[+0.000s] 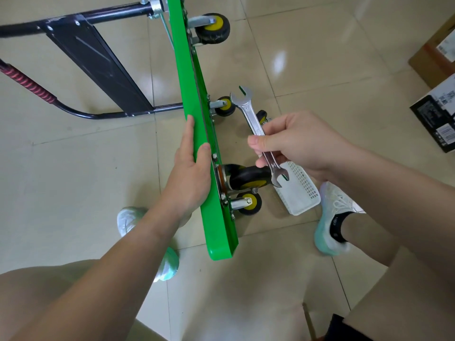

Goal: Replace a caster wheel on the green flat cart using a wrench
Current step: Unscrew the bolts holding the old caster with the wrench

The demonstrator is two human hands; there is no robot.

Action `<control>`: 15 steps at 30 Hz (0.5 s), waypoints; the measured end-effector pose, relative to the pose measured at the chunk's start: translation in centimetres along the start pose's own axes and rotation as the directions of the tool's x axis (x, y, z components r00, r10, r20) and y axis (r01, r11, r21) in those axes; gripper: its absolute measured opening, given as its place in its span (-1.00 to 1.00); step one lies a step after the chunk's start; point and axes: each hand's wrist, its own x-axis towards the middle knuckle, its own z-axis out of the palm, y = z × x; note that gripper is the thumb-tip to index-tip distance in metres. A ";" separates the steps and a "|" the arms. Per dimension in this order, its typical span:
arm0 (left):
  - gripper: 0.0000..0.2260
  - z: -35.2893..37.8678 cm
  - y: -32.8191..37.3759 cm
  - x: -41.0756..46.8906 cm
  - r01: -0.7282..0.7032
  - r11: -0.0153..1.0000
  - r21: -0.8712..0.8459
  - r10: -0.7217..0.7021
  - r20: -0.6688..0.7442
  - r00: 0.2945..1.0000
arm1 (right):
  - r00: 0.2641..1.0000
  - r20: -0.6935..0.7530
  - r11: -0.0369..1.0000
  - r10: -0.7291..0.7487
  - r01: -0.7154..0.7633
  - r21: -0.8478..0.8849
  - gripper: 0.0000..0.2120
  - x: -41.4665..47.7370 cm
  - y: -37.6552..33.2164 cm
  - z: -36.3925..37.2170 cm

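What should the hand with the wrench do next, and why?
Probably bring the wrench down onto a nut by the near caster. The right hand grips the wrench in the air, touching no nut, while the left hand holds the cart up on its edge, and the caster sits mounted on it.

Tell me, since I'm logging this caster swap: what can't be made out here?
Head view only:
- Bolts of the caster: the cart stands edge-on, and they are too small to count.
- Contents of the basket: partly covered by the right hand and wrench.
- The cart handle: cut off at the left edge.
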 end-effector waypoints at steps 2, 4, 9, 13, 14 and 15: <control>-0.44 -0.1 0.1 0.0 0.013 1.000 0.009 -0.014 0.005 1.000 | 1.000 -0.014 0.999 0.022 -0.022 -0.035 -0.83 0.3 0.2 0.1; -0.46 -0.1 0.2 -0.1 0.003 1.000 0.029 -0.003 0.003 1.000 | 0.999 -0.038 0.998 0.019 -0.022 -0.066 -0.80 0.5 0.3 0.2; -0.47 -0.2 0.0 0.0 -0.015 0.999 0.049 0.015 0.001 1.000 | 0.998 -0.064 0.999 0.006 -0.004 0.036 -0.63 0.5 0.4 0.3; -0.48 -0.1 0.0 0.0 -0.010 0.999 0.042 0.010 -0.010 1.000 | 0.998 -0.063 0.996 0.011 -0.005 0.094 -0.63 0.5 0.6 0.6; -0.48 -0.1 0.0 0.0 -0.008 0.999 0.035 0.009 -0.015 1.000 | 0.999 -0.053 0.995 0.013 -0.007 0.099 -0.67 0.5 0.6 0.7; -0.47 -0.1 0.0 0.1 -0.008 1.000 0.029 0.009 -0.017 1.000 | 0.999 -0.040 0.995 0.018 -0.014 0.096 -0.71 0.6 0.7 0.7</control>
